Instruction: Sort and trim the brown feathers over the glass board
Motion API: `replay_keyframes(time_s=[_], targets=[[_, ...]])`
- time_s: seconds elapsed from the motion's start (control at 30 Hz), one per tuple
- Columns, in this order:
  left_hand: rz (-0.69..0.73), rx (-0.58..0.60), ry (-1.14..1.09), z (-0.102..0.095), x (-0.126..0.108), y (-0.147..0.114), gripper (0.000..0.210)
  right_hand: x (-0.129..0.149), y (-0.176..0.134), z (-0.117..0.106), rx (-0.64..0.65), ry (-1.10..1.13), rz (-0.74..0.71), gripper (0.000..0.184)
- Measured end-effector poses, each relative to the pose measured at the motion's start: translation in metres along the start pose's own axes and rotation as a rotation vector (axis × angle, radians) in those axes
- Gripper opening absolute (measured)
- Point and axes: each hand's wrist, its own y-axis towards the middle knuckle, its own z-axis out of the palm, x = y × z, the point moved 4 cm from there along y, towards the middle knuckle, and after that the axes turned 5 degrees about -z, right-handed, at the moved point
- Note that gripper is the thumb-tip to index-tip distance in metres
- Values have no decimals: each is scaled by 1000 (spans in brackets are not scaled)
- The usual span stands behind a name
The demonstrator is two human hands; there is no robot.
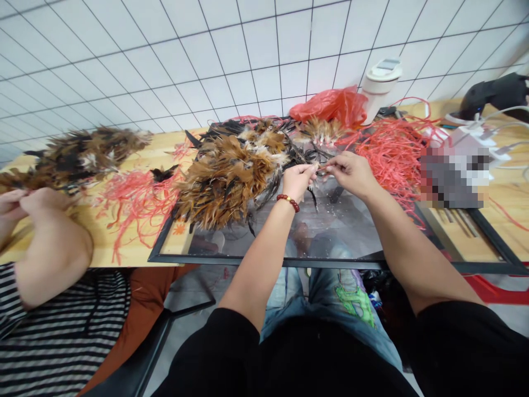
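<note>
My left hand (296, 182), with a dark red bead bracelet on the wrist, pinches feathers by their pale quill ends; a few dark tips hang below it. Close on its right, my right hand (351, 172) has thumb and fingers pressed together at those quill ends. What sits between the right fingertips is too small to make out. Left of my hands lies a big heap of brown and black feathers (227, 179). Behind them rests a smaller bunch of tan feathers (321, 131). A tangle of pinkish-red plastic strands (390, 157) spreads to the right.
Under my hands is a black-framed glass panel (264, 259) on the wooden table. A red plastic bag (330, 107) and a white tumbler (379, 88) stand by the tiled wall. White power sockets (469, 140) are at right. A co-worker's hands (37, 201) work at left beside more feathers (82, 154).
</note>
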Motion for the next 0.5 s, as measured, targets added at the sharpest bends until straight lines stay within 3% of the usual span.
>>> replay_keyframes(time_s=[0.17, 0.27, 0.5], targets=[[79, -7, 207, 0, -2, -1, 14, 11, -1, -6, -24, -96, -94, 23], [143, 86, 347, 6, -2, -4, 17, 17, -2, -5, 12, -133, -159, 25], [253, 246, 389, 11, -10, -12, 21, 7, 2, -9, -18, 117, -75, 21]])
